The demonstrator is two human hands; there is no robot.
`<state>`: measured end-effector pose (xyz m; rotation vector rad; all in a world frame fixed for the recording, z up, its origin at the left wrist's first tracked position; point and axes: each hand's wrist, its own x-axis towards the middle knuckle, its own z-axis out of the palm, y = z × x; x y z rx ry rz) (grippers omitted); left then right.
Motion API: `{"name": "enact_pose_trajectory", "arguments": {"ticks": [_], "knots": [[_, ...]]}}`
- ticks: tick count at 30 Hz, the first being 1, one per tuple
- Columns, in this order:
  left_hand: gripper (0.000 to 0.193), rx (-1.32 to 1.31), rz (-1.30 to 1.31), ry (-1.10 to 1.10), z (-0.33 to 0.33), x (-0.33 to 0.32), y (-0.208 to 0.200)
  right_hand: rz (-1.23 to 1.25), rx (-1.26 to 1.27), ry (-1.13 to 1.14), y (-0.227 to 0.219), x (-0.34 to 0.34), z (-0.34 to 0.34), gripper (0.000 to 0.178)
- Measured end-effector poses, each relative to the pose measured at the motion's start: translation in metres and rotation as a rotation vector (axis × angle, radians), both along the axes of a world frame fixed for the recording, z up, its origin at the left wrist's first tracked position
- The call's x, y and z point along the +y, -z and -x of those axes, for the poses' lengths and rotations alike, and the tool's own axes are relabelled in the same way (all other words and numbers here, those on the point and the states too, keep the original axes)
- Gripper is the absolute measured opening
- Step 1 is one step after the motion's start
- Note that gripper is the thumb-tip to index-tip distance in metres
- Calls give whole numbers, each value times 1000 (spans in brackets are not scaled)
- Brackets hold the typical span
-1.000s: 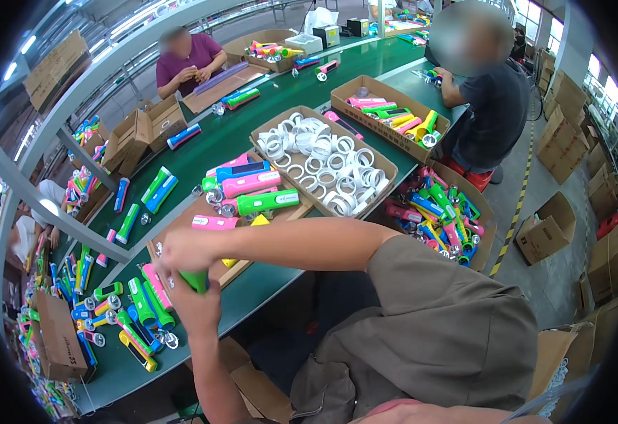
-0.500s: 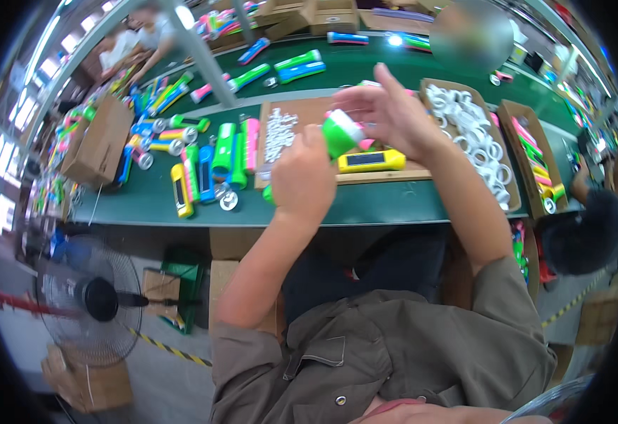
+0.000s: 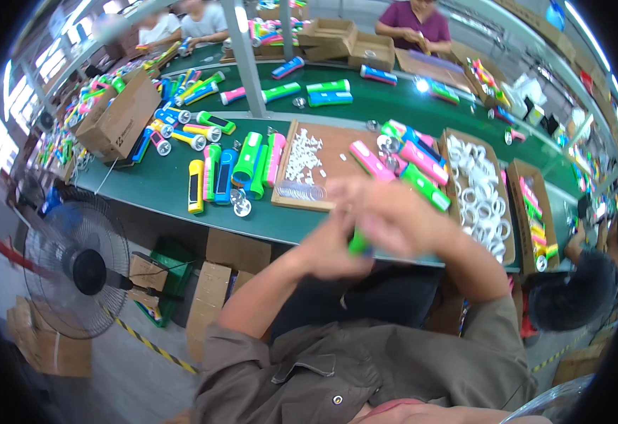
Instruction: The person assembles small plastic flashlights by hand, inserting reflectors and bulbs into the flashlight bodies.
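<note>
A green flashlight is held low over the table's front edge, mostly covered by my fingers. My left hand is closed round its body. Across its upper end lies my right hand, fingers curled in and blurred by motion; the flashlight's head is hidden beneath them. Just beyond my hands is a shallow wooden tray with small white parts and a stack of clear discs. A pink flashlight and a green flashlight lie among several others at its right.
Flashlights, including a yellow one, stand or lie left of the tray. A carton of white rings and a carton of flashlights are at the right. A metal post rises behind. A fan stands left. Other people work across the table.
Both hands have come down toward me with the green flashlight. My right hand, open beside it before, is now curled over it. The view has shifted, showing more of the far side.
</note>
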<state>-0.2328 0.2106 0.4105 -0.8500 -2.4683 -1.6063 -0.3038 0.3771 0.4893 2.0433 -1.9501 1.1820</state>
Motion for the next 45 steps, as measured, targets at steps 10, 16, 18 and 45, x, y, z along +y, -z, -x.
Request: {"name": "enact_pose_trajectory", "arguments": {"ticks": [10, 16, 18, 45], "knots": [[63, 20, -360, -39, -37, 9, 14, -263, 261, 3, -56, 0, -22, 74], [49, 380, 13, -758, -9, 17, 8, -412, -336, 477, -39, -29, -20, 64], [44, 216, -46, -667, -7, 16, 9, -576, -288, 402, -41, -33, -17, 53], [50, -84, -432, -334, -2, 14, 10, 230, -1074, 112, 8, -21, 10, 22]]}}
